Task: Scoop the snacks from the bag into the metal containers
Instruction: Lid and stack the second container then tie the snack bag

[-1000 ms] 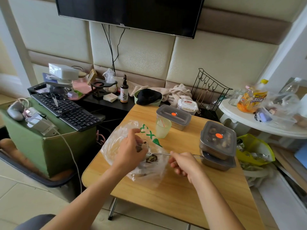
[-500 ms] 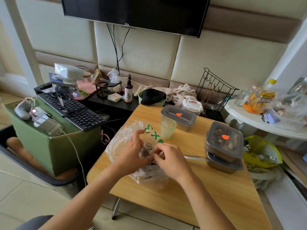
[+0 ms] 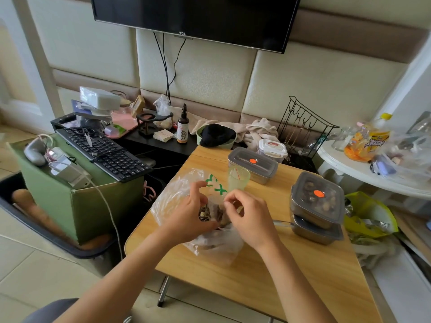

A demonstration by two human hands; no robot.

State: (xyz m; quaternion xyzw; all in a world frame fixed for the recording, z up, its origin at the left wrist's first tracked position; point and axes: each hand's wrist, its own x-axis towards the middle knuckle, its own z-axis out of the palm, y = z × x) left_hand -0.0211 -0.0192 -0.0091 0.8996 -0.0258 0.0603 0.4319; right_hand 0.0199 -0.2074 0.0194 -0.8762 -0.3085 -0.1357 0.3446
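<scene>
Head view, the only one. Lying low on the wooden table (image 3: 256,280), toward its left edge: the clear plastic bag (image 3: 171,197) with green print, slumped, showing a heap of brownish snacks (image 3: 205,215) at its mouth and more through the film below. Gripped from both sides: by the left hand (image 3: 190,213), with thumb and forefinger raised at the far rim and curled in at the opening, and by the right hand (image 3: 250,217) close beside it, bent and pinching the film on the right rim. No tool held in either. Set down on the table just right of the right hand: a metal spoon (image 3: 282,223), reaching the lower container (image 3: 314,233) with one end.

Done so far, judging by the stack at the right: top container (image 3: 317,201) lidded and dark with snacks under its clear lid, resting on the lower one, likewise lidded, contents hidden. Farther back, behind a green cup (image 3: 238,180): a rear container (image 3: 253,163), lid on, filling not readable from here.

Left to do: hard to call. Plenty remaining in the bag, yet no open container anywhere in view and the spoon out of hand. Probably either spreading the mouth for another scoop or gathering it to close; cannot tell which.
</scene>
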